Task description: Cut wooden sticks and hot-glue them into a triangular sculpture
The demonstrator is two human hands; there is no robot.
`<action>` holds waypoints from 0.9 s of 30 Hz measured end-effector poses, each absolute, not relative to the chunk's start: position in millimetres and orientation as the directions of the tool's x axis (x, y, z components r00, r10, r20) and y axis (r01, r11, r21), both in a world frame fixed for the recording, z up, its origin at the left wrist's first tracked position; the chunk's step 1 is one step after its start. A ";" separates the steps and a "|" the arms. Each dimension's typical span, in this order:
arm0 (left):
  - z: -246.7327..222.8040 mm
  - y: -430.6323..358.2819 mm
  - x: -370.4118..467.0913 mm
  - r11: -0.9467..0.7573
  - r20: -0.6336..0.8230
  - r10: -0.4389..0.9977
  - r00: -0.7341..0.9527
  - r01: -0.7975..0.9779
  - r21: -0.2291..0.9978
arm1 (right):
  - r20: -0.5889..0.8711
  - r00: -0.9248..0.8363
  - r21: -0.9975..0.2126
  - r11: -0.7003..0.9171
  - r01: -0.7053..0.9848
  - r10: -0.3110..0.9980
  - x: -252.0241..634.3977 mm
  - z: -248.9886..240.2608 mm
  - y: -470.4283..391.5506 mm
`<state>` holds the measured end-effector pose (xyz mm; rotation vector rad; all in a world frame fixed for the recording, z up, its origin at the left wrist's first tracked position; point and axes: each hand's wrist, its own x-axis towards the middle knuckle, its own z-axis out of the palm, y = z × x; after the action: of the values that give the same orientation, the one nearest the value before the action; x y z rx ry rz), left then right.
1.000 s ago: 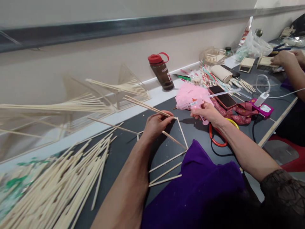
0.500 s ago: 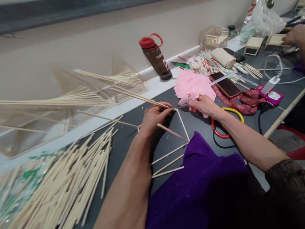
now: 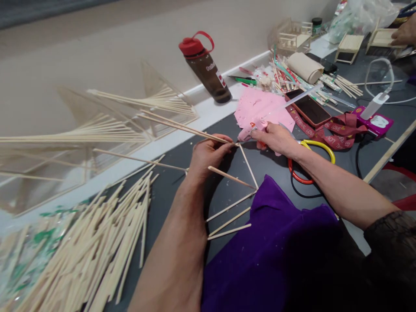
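Note:
My left hand [image 3: 211,154] pinches the near end of a long thin wooden stick [image 3: 182,125] at a corner of a stick frame [image 3: 247,167] on the dark table. Another stick [image 3: 230,177] rises from the frame's lower corner. My right hand [image 3: 276,138] is closed around a pink hot glue gun [image 3: 255,128], a clear glue stick [image 3: 302,96] jutting from its back. The gun's nozzle is at the corner beside my left fingertips; whether it touches the wood I cannot tell. Purple cloth [image 3: 269,225] covers part of the frame's near side.
Loose sticks [image 3: 97,242] are heaped at left, near finished stick structures [image 3: 156,104] by the wall. A red-lidded bottle [image 3: 206,69], pink sheet [image 3: 250,106], phone [image 3: 307,106], scissors [image 3: 316,160] and purple power adapter [image 3: 373,121] stand or lie beyond. Another person's hand [image 3: 404,34] is at far right.
My right hand has brought the glue gun left, so its nozzle is now at the stick corner by my left fingers. My left hand keeps its pinch. The view has shifted slightly.

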<state>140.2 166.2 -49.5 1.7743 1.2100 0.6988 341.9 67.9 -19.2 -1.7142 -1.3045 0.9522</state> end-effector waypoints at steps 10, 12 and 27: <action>-44.2 161.8 144.7 -0.151 -0.030 0.936 0.351 0.475 0.867 | -0.061 0.190 -0.885 -0.141 0.443 0.980 342.8 -20.2 71.4; -43.7 161.6 144.4 -0.158 -0.024 0.937 0.348 0.484 0.861 | -0.065 0.213 -0.863 -0.162 0.479 0.975 341.8 -17.6 71.7; -42.5 159.6 144.8 -0.142 -0.038 0.946 0.321 0.519 0.843 | -0.038 0.247 -0.731 -0.195 0.653 0.968 337.9 -19.1 74.0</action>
<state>144.8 159.6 -42.5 1.7883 1.3100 0.6744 337.9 74.0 -19.1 -1.9299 -1.4737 0.6846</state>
